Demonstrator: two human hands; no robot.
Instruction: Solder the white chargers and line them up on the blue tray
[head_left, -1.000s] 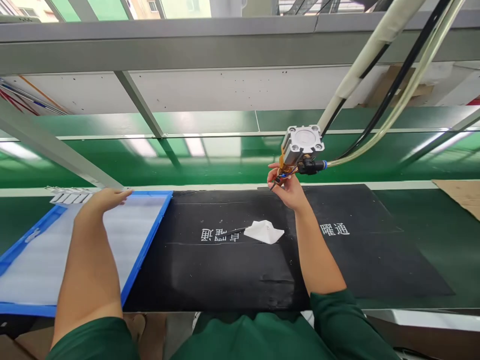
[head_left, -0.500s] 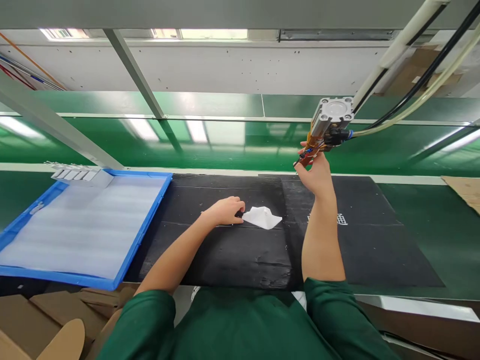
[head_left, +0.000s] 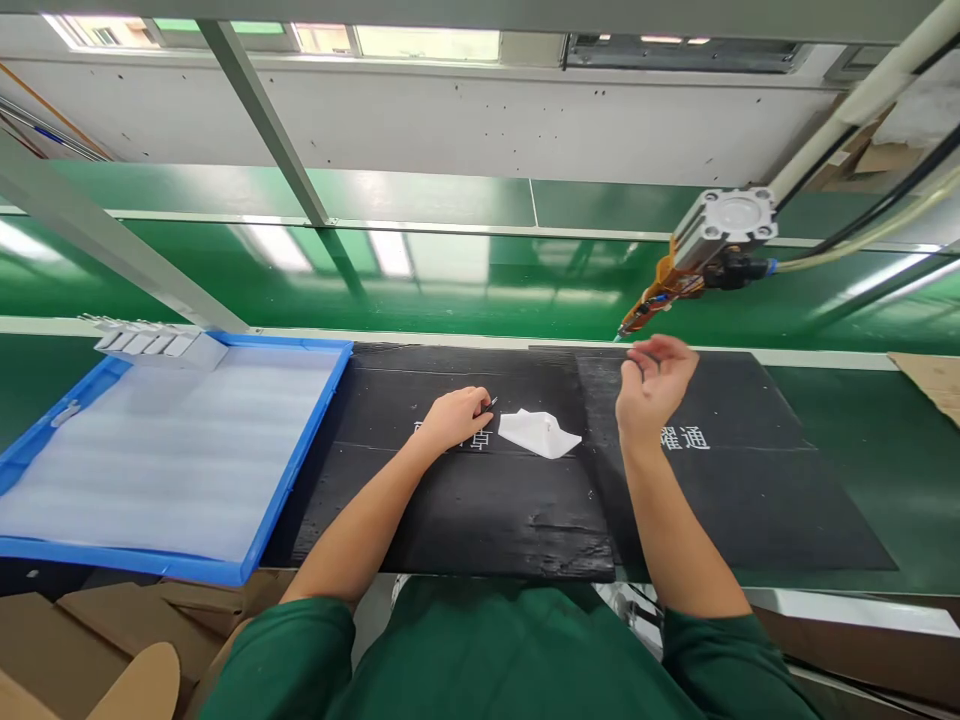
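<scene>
My left hand (head_left: 454, 418) rests on the black sheet (head_left: 480, 520), its fingers closed round a small dark thing with a thin pointed tip (head_left: 491, 404). Most of that thing is hidden by the fingers. Just right of it lies a white cloth or paper piece (head_left: 538, 432) with a small speck on top. My right hand (head_left: 657, 385) is raised over the sheet's right part, fingers loosely curled and apart, holding nothing. Just above it hangs an air-driven tool (head_left: 705, 250) with a silver cylinder block and an orange, wired nose pointing down and left; the hand is apart from it.
On the left stands a blue-rimmed tray (head_left: 300, 460) lined with white sheet, with several small white parts (head_left: 161, 345) at its back corner. A pale pole (head_left: 840, 125) and hoses run to the tool. Cardboard (head_left: 930, 385) lies far right; cardboard boxes (head_left: 90, 630) stand below left.
My right hand has let go of the air tool and come down and right. The tool has swung right. My left hand has shifted slightly, and the dark thing's tip now shows.
</scene>
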